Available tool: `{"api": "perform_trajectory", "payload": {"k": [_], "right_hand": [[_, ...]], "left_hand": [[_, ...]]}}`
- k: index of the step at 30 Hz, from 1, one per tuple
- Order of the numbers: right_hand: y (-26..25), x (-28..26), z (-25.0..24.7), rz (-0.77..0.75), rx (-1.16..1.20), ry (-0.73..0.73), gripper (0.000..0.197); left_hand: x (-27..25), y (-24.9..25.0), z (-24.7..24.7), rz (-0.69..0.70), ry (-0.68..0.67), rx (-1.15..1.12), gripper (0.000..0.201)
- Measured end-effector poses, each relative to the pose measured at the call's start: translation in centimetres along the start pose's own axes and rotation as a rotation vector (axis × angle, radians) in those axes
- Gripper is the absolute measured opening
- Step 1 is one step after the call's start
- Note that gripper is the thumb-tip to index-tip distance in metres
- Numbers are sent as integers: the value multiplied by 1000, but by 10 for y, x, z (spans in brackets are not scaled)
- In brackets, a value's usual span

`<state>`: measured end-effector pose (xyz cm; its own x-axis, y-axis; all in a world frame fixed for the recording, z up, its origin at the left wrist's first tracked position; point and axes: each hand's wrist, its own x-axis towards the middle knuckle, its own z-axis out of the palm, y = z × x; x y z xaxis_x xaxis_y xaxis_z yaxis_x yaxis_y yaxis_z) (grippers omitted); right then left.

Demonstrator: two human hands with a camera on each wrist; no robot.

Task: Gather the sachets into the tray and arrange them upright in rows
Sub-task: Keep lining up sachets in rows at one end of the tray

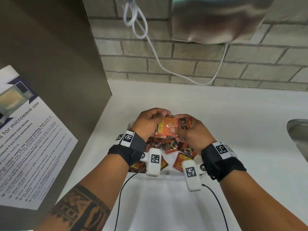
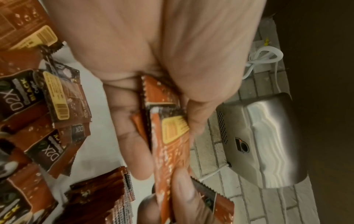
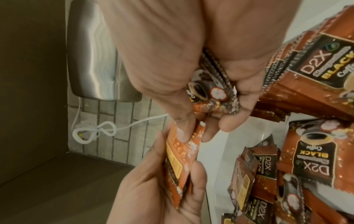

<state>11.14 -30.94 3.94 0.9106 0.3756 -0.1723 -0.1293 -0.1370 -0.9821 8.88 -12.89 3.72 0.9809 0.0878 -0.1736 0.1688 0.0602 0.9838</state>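
My left hand (image 1: 150, 121) and right hand (image 1: 188, 130) both pinch a small stack of sachets (image 1: 167, 126), squaring edges so they stand upright in the tray (image 1: 166, 197).

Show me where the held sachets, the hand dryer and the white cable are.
held sachets (image 1: 166, 126): head view, orange back face of the front sachet.
hand dryer (image 2: 268, 136): left wrist view, steel front cover.
white cable (image 1: 155, 52): head view, hanging stretch below the loop.

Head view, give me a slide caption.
Both hands grip orange foil coffee sachets above loose sachets on white counter.
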Motion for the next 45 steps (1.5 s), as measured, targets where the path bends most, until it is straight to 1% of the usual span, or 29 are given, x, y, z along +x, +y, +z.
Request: {"api": "perform_trajectory", "payload": {"k": [2,5,8,10,11,13,15,18,20,23,24,27,28,29,30,31,33,34,36,38,40,43,45], "right_hand": [[-1,0,-3,-4,-5,21,30],[-4,0,-6,-23,-37,43,24],[-4,-1,-9,-36,-68,46,21],[-5,-2,-11,-39,-75,49,20],[-6,-2,-13,-65,-103,74,21],[-7,0,-16,-174,-165,180,22],[-12,-1,-14,-331,-205,262,21],[-12,0,-6,-551,-397,219,26],[-6,1,-5,-585,-466,173,32],[0,2,-5,-559,-467,197,34],[1,2,-5,-517,-440,223,33],[4,2,-2,-284,-278,297,23],[3,1,0,-193,-154,295,15],[0,-3,2,-102,0,254,10],[-1,-5,5,-29,126,198,19],[-1,-7,7,10,194,138,32],[3,-5,10,-4,158,77,49],[6,-3,10,-33,123,86,52],[8,4,7,-68,130,161,46],[7,9,4,-71,231,205,39],[4,11,3,-77,274,177,40],[3,10,8,-79,226,92,45],[1,9,9,-63,236,74,39]], "left_hand": [[1,-2,-1,-13,-9,-38,21],[3,-4,-2,3,17,-15,18],[6,-6,-4,8,48,-1,14],[7,-5,-8,-20,76,-4,10],[6,-5,-10,-44,98,-16,9],[7,-5,-13,-100,141,-46,16],[5,-5,-15,-148,141,-72,19],[2,-2,-13,-214,74,-165,25],[2,1,-11,-220,38,-205,29],[2,2,-11,-169,11,-162,19],[2,1,-11,-158,13,-154,20],[3,0,-11,-143,62,-193,29],[4,0,-10,-134,83,-210,31],[4,-1,-10,-125,103,-223,33],[5,-1,-9,-115,116,-234,34],[4,-1,-8,-105,121,-240,35],[4,-2,-4,-97,104,-226,36],[3,-2,-3,-103,83,-210,37],[1,-1,-1,-118,17,-178,41],[0,-1,1,-125,-66,-130,43],[-2,-2,4,-103,-119,-66,43],[0,-5,9,-15,-142,44,48],[-2,-2,12,16,-154,111,57]]}}
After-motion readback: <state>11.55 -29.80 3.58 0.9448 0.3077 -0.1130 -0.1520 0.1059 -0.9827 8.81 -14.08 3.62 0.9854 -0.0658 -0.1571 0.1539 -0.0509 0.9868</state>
